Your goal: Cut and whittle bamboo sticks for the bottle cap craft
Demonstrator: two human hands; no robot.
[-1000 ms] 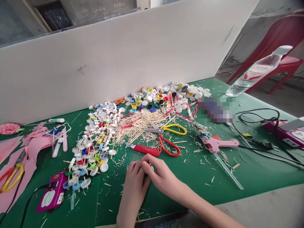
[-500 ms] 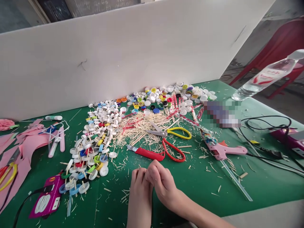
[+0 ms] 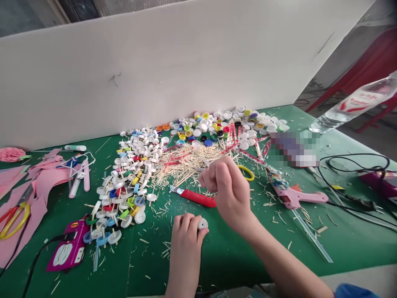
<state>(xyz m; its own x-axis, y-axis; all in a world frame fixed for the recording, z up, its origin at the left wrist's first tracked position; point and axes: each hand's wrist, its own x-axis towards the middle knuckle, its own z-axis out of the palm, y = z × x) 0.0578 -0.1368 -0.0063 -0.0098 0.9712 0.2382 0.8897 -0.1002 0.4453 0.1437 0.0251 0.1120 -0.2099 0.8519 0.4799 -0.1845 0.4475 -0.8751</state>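
Note:
My left hand [image 3: 187,240] rests near the table's front edge, its fingers closed round a small white bottle cap [image 3: 202,224]. Above and to the right, my right hand [image 3: 228,188] is curled with its knuckles up, partly over the scissors [image 3: 247,173]; whatever its fingers hold is hidden. Between the hands and the pile of short wooden sticks [image 3: 182,163] lies a red utility knife [image 3: 197,198]. Caps with sticks through them [image 3: 133,178] spread out on the left. Loose caps [image 3: 214,124] lie along the white board.
A pink glue gun [image 3: 293,196] with a clear glue stick lies at the right, near black cables and a water bottle [image 3: 353,103]. On the left are pink paper [image 3: 51,178], a purple box [image 3: 68,246] and other scissors [image 3: 18,215]. A white board [image 3: 173,62] stands behind.
My hands, together before, are now apart. The right one has moved up and right over the scissors. The white cap in my left hand has come into sight. The view has shifted slightly.

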